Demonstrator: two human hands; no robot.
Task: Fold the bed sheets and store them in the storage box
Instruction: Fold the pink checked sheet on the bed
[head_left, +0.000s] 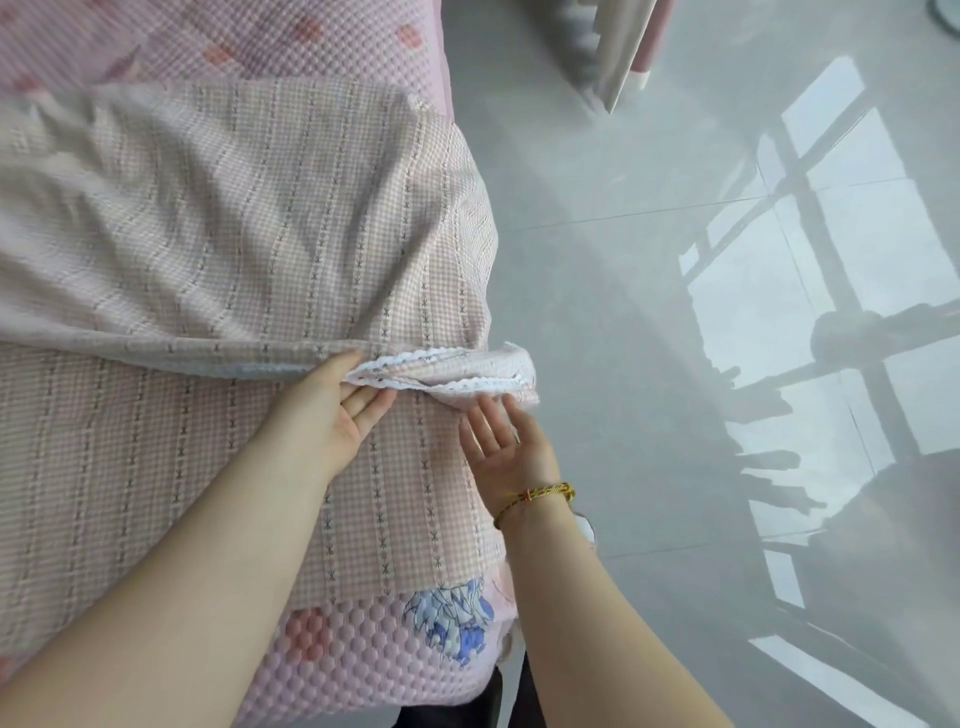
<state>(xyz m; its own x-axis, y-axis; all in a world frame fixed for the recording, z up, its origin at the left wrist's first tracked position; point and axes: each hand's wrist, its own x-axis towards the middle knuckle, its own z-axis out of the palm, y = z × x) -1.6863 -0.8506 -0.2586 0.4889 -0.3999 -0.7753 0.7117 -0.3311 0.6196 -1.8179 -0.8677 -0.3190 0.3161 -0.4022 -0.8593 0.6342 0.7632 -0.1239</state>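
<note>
A pink checked bed sheet (223, 218) with dotted stripes and a white lace edge lies folded over itself on the bed. Its folded edge runs across the middle of the view. My left hand (332, 405) pinches that folded edge near the corner, thumb on top and fingers underneath. My right hand (501, 441), with a gold bracelet on the wrist, is palm up with fingers spread just below the bunched lace corner (483, 371), fingertips touching the fabric. No storage box is in view.
Under the sheet lies a pink quilted mattress pad (363, 670) with red dots and a blue flower print. The bed's edge runs down the middle; to the right is glossy grey tiled floor (675, 312) with window reflections. A white and pink furniture piece (623, 52) stands at the top.
</note>
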